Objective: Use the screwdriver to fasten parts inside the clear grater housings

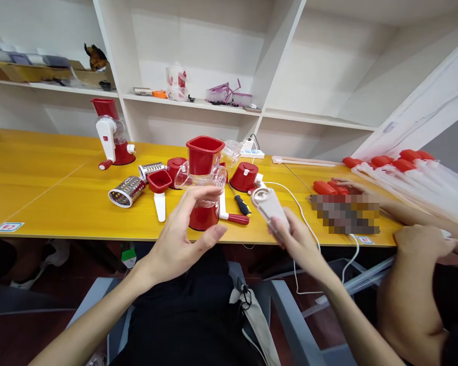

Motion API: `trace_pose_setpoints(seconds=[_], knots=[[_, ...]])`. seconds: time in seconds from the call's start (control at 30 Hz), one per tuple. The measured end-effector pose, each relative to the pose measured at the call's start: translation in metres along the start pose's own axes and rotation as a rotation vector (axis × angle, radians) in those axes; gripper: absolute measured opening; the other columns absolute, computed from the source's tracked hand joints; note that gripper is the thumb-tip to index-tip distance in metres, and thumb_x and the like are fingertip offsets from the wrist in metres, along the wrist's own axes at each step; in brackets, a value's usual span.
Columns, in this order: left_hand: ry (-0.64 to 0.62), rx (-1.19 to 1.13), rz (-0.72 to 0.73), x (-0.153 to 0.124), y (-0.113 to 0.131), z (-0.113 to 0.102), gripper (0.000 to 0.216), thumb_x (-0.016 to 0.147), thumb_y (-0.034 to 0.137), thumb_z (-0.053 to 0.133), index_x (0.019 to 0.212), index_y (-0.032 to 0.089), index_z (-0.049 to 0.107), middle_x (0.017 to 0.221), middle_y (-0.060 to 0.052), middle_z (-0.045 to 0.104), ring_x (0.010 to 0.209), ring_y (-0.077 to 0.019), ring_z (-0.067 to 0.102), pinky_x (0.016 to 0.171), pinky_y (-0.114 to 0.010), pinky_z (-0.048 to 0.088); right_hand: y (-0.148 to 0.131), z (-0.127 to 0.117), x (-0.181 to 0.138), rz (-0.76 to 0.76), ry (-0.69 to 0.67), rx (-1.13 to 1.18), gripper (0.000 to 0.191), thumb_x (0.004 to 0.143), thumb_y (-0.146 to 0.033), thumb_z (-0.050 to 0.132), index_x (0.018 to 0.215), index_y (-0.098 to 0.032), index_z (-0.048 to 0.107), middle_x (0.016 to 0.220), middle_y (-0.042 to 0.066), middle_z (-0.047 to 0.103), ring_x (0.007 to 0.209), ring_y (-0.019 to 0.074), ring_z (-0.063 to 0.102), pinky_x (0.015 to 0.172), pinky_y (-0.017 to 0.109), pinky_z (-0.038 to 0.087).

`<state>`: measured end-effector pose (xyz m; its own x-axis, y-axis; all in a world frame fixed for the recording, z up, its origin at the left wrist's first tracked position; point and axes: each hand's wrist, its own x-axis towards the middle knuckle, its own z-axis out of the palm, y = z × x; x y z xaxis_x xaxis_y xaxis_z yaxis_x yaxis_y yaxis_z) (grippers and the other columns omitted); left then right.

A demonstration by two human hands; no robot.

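My right hand [295, 236] is closed around a pale, flat, elongated piece with a round end [269, 204], held above the table's front edge. Its exact kind is unclear. My left hand [187, 236] holds nothing, its thumb and fingers apart, just in front of a red rotary grater [205, 151] with a clear middle section. Whether the fingers touch the grater, I cannot tell. A white crank with a red handle [238, 219] extends from the grater's right side. Behind my right hand stand a red suction base [245, 176] and a dark screwdriver handle [242, 206].
To the left lie metal grater drums [126, 192] and a red hopper with a white stem [159, 183]. Another assembled grater [114, 134] stands further back. White cable [303, 216] crosses the right side. A co-worker's hand [354, 188] rests near red pieces [324, 188]. Shelves [193, 103] rise behind.
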<state>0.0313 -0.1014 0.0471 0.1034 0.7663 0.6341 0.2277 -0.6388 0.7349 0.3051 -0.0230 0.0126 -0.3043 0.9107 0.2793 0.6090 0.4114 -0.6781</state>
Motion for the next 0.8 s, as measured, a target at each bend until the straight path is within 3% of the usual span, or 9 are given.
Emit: trace_pose_setpoints(seconds=[0.1, 0.23, 0.47, 0.8], knots=[[0.013, -0.06, -0.026, 0.0, 0.001, 0.002, 0.036, 0.099, 0.032, 0.066, 0.132, 0.025, 0.054, 0.123, -0.008, 0.067, 0.108, -0.0188, 0.067, 0.1, -0.034, 0.056, 0.038, -0.026, 0.03, 0.25, 0.154, -0.284, 0.043, 0.099, -0.048, 0.054, 0.119, -0.01, 0.06, 0.098, 0.005, 0.065, 0.087, 0.0081, 0.063, 0.08, 0.025, 0.058], [-0.029, -0.062, -0.02, -0.001, 0.0, 0.007, 0.033, 0.101, 0.029, 0.063, 0.131, 0.024, 0.052, 0.114, -0.004, 0.068, 0.101, -0.0137, 0.067, 0.095, -0.028, 0.056, 0.062, -0.027, 0.048, 0.399, 0.131, -0.532, 0.044, 0.098, -0.045, 0.056, 0.125, -0.011, 0.06, 0.117, 0.009, 0.065, 0.108, 0.0141, 0.064, 0.097, 0.035, 0.059], [-0.038, -0.033, -0.037, -0.001, -0.002, 0.007, 0.032, 0.103, 0.029, 0.061, 0.132, 0.025, 0.05, 0.114, -0.003, 0.068, 0.103, -0.0129, 0.066, 0.094, -0.027, 0.055, 0.057, 0.0, 0.053, 0.342, -0.069, -0.682, 0.047, 0.098, -0.047, 0.057, 0.128, -0.012, 0.059, 0.122, 0.01, 0.064, 0.113, 0.0152, 0.064, 0.101, 0.038, 0.058], [-0.134, -0.031, -0.043, -0.001, -0.002, 0.009, 0.03, 0.104, 0.032, 0.059, 0.132, 0.024, 0.05, 0.114, -0.003, 0.068, 0.104, -0.012, 0.067, 0.087, -0.022, 0.056, 0.063, 0.018, 0.078, 0.213, -0.134, -0.654, 0.047, 0.097, -0.047, 0.058, 0.128, -0.012, 0.06, 0.124, 0.01, 0.063, 0.117, 0.0162, 0.063, 0.103, 0.04, 0.058]])
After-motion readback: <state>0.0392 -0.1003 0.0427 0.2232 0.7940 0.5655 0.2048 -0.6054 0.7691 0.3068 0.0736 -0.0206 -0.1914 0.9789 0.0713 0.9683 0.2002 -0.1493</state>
